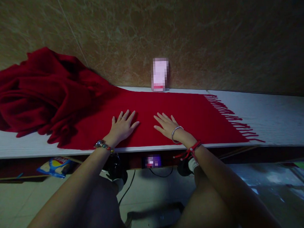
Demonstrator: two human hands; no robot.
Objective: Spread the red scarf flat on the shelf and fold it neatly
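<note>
A red fringed scarf (pixel 182 116) lies along a narrow white table. Its right part is spread flat, with the tasselled end pointing right. At the left the rest of it is heaped in loose folds. My left hand (pixel 123 126) rests on the flat cloth with its fingers spread, close to the heaped part. My right hand (pixel 167 126) also lies flat on the scarf, fingers apart and pointing left toward the other hand. Neither hand grips the cloth.
Behind the white table (pixel 274 119) rises a brown marbled wall (pixel 129 38). A pale pink, blurred-out box-like item (pixel 160 73) stands against it. Below the tabletop are a blue snack bag (pixel 55 166), a blurred lit screen (pixel 153 161) and a black cable (pixel 127 191).
</note>
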